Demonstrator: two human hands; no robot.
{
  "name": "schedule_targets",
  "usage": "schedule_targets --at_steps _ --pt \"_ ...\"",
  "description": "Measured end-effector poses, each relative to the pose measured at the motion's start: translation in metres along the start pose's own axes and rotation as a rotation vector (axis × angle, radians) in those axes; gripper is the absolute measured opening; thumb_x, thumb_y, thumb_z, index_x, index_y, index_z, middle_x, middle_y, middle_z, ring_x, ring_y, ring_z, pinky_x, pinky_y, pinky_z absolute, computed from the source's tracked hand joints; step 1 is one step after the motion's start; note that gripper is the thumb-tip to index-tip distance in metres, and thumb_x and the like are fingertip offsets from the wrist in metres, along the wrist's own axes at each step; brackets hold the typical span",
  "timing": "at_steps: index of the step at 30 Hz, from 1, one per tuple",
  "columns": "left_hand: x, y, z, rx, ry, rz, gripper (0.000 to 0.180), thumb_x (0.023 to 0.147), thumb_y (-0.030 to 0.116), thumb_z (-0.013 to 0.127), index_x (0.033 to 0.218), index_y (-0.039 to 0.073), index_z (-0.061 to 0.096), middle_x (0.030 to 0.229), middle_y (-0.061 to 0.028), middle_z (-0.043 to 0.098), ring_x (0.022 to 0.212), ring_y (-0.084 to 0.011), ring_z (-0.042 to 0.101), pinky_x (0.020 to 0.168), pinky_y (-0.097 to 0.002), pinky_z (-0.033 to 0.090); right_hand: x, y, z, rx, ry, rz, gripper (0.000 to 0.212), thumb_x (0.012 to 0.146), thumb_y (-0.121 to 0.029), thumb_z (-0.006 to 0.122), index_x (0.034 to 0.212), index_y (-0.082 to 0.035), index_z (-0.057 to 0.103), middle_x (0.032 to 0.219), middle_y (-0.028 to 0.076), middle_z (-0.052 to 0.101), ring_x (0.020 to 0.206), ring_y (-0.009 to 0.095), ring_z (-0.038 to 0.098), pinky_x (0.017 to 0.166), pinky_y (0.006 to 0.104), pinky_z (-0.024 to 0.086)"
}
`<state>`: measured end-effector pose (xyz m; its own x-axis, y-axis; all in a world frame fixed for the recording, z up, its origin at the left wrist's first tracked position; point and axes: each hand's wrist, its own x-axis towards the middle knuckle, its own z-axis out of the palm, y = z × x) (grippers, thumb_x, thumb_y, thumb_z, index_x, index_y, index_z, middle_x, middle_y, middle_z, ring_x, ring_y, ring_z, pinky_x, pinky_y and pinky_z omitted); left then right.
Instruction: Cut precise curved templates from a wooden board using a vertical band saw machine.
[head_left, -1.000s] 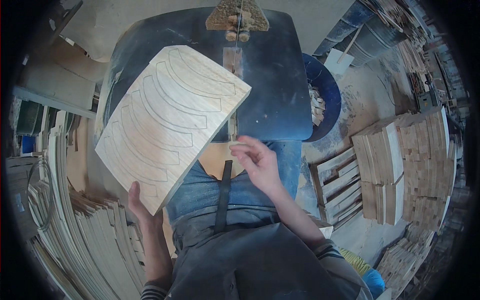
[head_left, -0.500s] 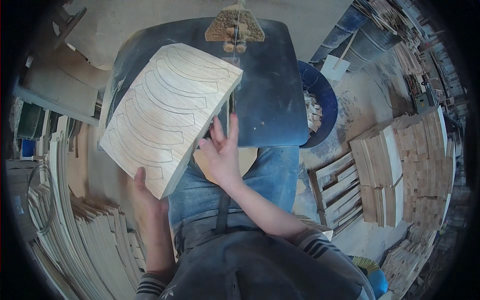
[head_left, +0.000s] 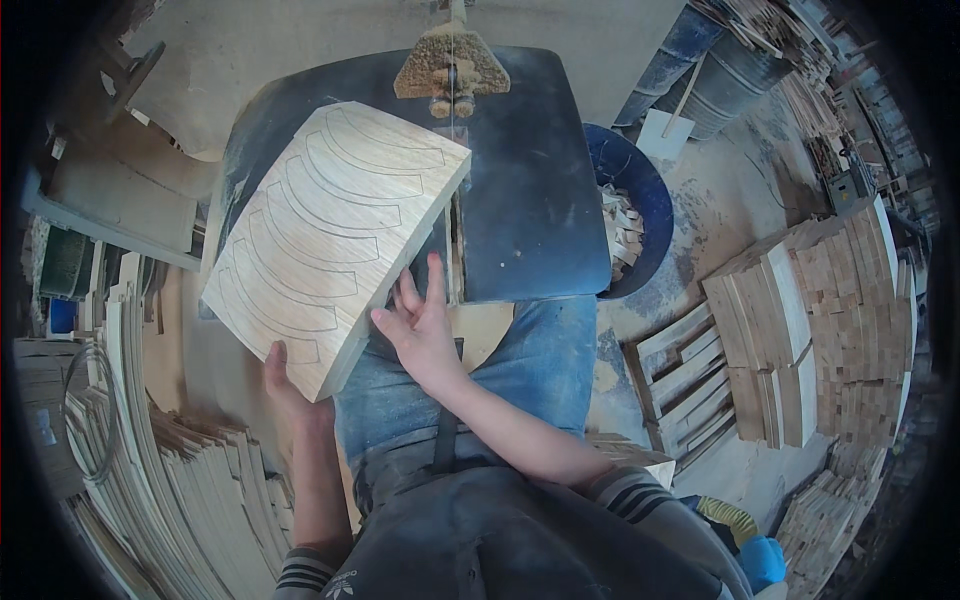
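Observation:
A thick pale wooden block [head_left: 330,235] with several curved outlines drawn on its top lies tilted over the left part of a dark bandsaw table [head_left: 540,210]. My left hand [head_left: 295,385] grips its near corner, thumb on top and the fingers hidden underneath. Beside the block's right edge is my right hand [head_left: 420,330], fingers spread and pointing up toward the table slot; whether a fingertip touches the wood I cannot tell. Beyond the block's far right corner, the thin saw blade [head_left: 453,90] runs down by a sawdust-covered guide [head_left: 452,65].
A dark blue tub [head_left: 655,215] of wood offcuts stands against the table's right side. Farther right are stacked wooden blocks [head_left: 850,340], a slatted wooden pallet [head_left: 685,375] and a dustpan [head_left: 664,135]. Long thin boards [head_left: 200,480] stand at the left.
In the picture, the table, guide and block have shifted slightly left and down. My right hand has moved a little left and down too, while my left hand keeps its grip on the block.

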<state>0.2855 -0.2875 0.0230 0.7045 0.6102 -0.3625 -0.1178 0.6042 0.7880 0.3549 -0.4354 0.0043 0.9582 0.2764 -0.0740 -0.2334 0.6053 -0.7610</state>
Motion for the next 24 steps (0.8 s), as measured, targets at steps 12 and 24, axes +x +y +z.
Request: schedule_targets --at_steps 12,24 --pt "0.01 0.003 0.003 -0.005 0.013 0.009 0.058 0.09 0.03 0.05 0.14 0.003 0.037 0.131 -0.011 0.051 0.119 -0.0277 0.052 0.099 -0.0421 0.043 0.004 -0.003 0.001 0.038 0.011 0.081 0.097 0.089 0.013 0.05 0.147 -0.011 -0.023 0.155 0.03 0.003 0.146 0.032 0.01 0.115 0.038 0.021" --pt "0.005 0.003 0.014 -0.028 0.036 0.023 0.056 0.089 0.028 0.052 0.138 0.004 0.039 0.128 -0.0115 0.052 0.117 -0.0279 0.053 0.097 -0.0417 0.045 0.006 0.007 -0.008 0.017 -0.067 0.05 0.094 0.094 0.005 0.05 0.147 -0.017 -0.025 0.158 0.022 0.003 0.147 0.028 0.008 0.114 0.0377 0.021"
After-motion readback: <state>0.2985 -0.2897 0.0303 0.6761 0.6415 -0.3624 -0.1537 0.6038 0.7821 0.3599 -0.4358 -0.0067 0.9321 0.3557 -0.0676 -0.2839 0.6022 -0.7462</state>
